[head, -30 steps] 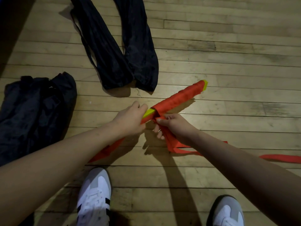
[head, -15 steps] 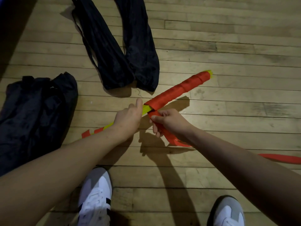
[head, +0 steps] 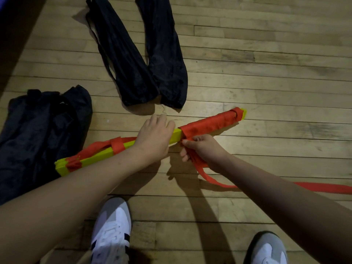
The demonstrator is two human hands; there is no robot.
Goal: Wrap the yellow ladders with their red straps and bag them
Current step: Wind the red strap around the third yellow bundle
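Over a wooden floor of long pale planks, one bundle of flat yellow ladder slats is held level between two hands. The slats are thin, stiff and stacked edge to edge into a narrow bar that runs from lower left to upper right. One red strap, a flat woven band, is wound tightly round the right half of the bar into a smooth sleeve, with a bit of yellow showing at the far end. More loose turns of the same red band cross the left half, and its free tail trails down and off along the floor to the right.

The left hand is laid over the middle of the bar with its fingers curled over the far edge, gripping it. The right hand is just beside it, fingers curled round the red band where it leaves the wound part, thumb and forefinger pinching it against the slats.

Three black bags lie on the planks, all of thin crinkled fabric: two long narrow ones side by side near the top, limp and flat, and one bulkier crumpled one at the left. Two grey-and-white shoes show at the bottom edge.
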